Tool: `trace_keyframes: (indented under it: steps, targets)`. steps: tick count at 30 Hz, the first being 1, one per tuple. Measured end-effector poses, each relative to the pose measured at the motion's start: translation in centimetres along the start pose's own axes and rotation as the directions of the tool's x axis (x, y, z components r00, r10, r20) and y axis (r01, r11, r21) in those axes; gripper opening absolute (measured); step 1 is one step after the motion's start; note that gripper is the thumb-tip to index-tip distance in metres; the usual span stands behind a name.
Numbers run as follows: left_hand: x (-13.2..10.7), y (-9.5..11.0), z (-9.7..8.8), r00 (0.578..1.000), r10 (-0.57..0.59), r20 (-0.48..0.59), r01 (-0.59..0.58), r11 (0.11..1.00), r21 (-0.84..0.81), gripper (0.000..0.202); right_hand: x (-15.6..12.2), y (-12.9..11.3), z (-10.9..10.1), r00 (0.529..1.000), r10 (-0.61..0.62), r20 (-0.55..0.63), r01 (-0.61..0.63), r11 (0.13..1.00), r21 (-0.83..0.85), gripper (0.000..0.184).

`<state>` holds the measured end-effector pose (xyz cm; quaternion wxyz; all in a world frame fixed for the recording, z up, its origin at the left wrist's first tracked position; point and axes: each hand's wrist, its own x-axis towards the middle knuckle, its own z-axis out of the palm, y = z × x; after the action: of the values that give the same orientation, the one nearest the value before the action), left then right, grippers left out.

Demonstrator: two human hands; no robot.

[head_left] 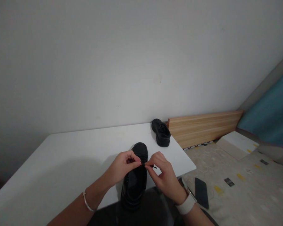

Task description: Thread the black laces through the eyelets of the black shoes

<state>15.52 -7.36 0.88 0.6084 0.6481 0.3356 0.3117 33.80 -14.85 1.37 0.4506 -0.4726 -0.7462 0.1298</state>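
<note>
A black lace-up shoe (135, 182) stands on the white table in front of me, its toe pointing toward the wall. Over its lacing, my left hand (123, 164) pinches part of the black shoelace (155, 167) between thumb and forefinger. From the other side, my right hand (161, 171) pinches the lace too, and a short end pokes out past its fingers. The fingertips of both hands nearly meet above the shoe's tongue. What lies exactly between them is partly hidden by the fingers.
A second black shoe (162, 133) rests at the table's back right corner. The white table (68, 157) meets a pale wall. To the right lies a bed with a patterned cover (238, 197), a wooden headboard (205, 128), a dark phone (201, 192) and a white box (238, 142).
</note>
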Motion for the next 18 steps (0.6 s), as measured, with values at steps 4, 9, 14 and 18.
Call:
trace_keyframes:
  steps: [4,9,14,18]
  targets:
    - [0.0,-0.3,0.3,1.000,0.003,-0.012,-0.003,1.000,0.007,0.016,-0.3,0.2,-0.2,0.996,-0.025,0.090,0.031,0.997,-0.065,0.013]
    - [-0.2,0.3,0.9,0.985,0.172,-0.019,-0.160,0.950,0.268,0.006,0.1,0.2,0.0,0.996,0.034,0.079,-0.033,0.999,-0.017,0.010]
    - [-0.8,1.1,1.3,0.907,0.420,0.034,-0.354,0.715,0.603,0.020,0.6,0.0,1.0,0.986,0.160,0.035,-0.164,0.966,0.200,0.019]
    - [-0.4,0.4,1.3,0.812,0.573,0.110,-0.437,0.473,0.765,0.022,1.3,0.1,2.0,0.974,0.223,0.037,-0.225,0.945,0.236,0.013]
